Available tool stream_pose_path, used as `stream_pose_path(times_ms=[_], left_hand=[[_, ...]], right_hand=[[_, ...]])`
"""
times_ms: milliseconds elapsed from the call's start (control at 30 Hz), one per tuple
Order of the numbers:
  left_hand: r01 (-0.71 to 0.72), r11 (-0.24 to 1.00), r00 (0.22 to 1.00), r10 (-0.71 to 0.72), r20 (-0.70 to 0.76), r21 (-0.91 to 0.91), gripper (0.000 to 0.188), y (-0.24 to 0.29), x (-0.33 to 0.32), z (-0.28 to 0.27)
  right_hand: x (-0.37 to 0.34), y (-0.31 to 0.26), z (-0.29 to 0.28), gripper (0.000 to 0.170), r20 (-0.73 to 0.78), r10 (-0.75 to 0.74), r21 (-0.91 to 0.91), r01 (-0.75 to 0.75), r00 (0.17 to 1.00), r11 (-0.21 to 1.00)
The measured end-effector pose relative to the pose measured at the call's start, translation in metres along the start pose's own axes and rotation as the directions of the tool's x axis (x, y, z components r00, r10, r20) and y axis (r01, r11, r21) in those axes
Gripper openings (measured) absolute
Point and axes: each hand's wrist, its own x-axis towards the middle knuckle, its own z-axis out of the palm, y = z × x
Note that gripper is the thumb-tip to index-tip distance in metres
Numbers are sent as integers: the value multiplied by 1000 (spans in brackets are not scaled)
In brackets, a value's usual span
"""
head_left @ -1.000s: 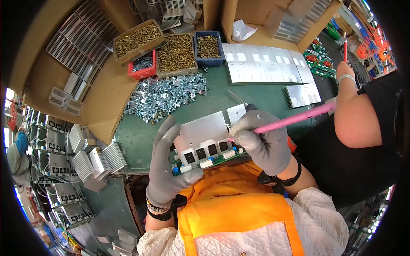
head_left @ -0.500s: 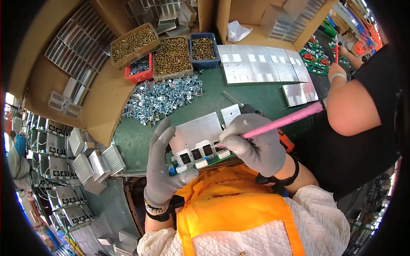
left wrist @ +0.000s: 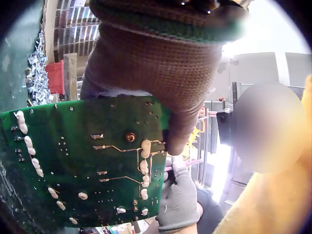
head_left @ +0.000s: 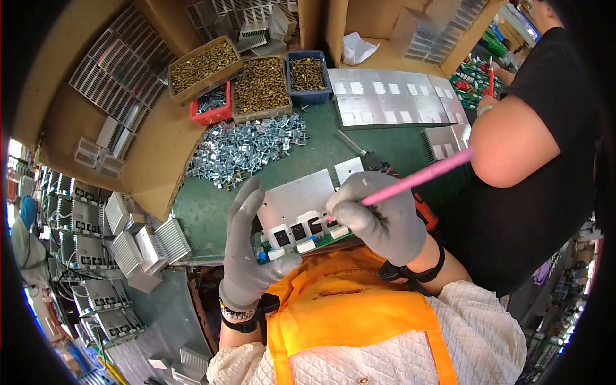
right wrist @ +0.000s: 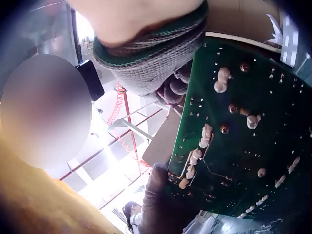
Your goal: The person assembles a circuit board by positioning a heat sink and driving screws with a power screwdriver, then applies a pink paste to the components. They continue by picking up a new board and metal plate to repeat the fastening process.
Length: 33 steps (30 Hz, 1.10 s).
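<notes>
My gloved left hand point(head_left: 242, 256) grips the left end of a green circuit board point(left wrist: 73, 146), its thumb along the near edge. The board is joined to a flat silver metal plate point(head_left: 295, 196), and a row of black components point(head_left: 282, 238) in white surrounds sits along it. White solder-side blobs point(right wrist: 207, 135) dot the board's underside. My gloved right hand point(head_left: 385, 221) pinches a slim pink-handled tool point(head_left: 420, 178), slanting up to the right. Its thin pale tip is at the black components toward the board's right end.
Beyond lie loose metal clips point(head_left: 247, 146), tubs of brass-coloured screws point(head_left: 260, 85) and a blue tub point(head_left: 308, 74). Silver plates point(head_left: 391, 96) with white patches lie at the back right. An orange-and-black electric screwdriver point(head_left: 425, 213) rests beyond my right hand. Another person point(head_left: 520, 141) works at right.
The pink tool's tip has shifted left along the row of black components, and its handle has swung. My left hand keeps its hold. The person at right has leaned in closer.
</notes>
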Motion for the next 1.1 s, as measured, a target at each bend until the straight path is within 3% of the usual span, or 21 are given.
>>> stream_pose_path(times_ms=[67, 233, 500, 567, 600, 633, 700, 733, 767, 833, 867, 933, 967, 1033, 1100], left_hand=[[0, 1000, 1000, 0, -2, -21, 99, 0, -2, 1], [-42, 999, 999, 43, 6, -15, 100, -2, -1, -1], [-69, 997, 996, 66, 52, 40, 101, -1, -3, 0], [82, 923, 996, -87, 4, -377, 105, 0, -9, 11], [116, 964, 993, -109, 43, -241, 110, 2, -12, 7], [105, 962, 994, -95, 51, -251, 110, 7, -15, 10], [182, 905, 983, -181, 38, -383, 108, 14, -25, 15], [152, 959, 988, -146, 44, -240, 105, 9, -31, 10], [148, 959, 989, -141, 46, -241, 105, 3, -38, 10], [-30, 997, 999, 28, 27, 74, 103, -3, -44, 12], [-183, 938, 983, 177, 49, 296, 100, -3, -43, 14], [-274, 887, 960, 272, 59, 373, 98, -19, -46, 19], [-352, 822, 931, 356, 80, 447, 96, -28, -49, 21], [-367, 799, 925, 368, 96, 475, 95, -43, -52, 24], [-461, 680, 875, 457, 163, 570, 95, -65, -56, 23]], right_hand=[[-1, -4, 5, 13, 54, -1, 113, -5, 999, 994], [3, -4, 23, 12, 118, -72, 136, 56, 990, 989], [3, -1, 34, 14, 69, -158, 4, 158, 985, 987], [-4, -3, 28, 12, 65, -160, 10, 160, 985, 987], [-7, -4, 22, 11, 67, -160, 30, 158, 985, 987], [-5, -13, 11, 15, 46, -193, 97, 188, 980, 977], [-22, -2, -1, 19, -129, -116, 69, 126, 985, 990], [-29, -3, -6, 21, -269, 7, 42, 4, 963, 999], [-34, 6, -13, 21, -365, 100, 42, -91, 926, 995], [-32, 19, -27, 20, -428, 293, 172, -240, 855, 955], [-31, 24, -30, 20, -432, 287, 168, -236, 855, 957], [-29, 32, -34, 21, -406, 405, 377, -253, 819, 891], [-29, 35, -36, 21, -414, 402, 375, -249, 817, 893], [-30, 44, -41, 20, -283, 461, 223, -410, 841, 885], [-30, 67, -38, 18, -297, 367, 140, -340, 882, 930]])
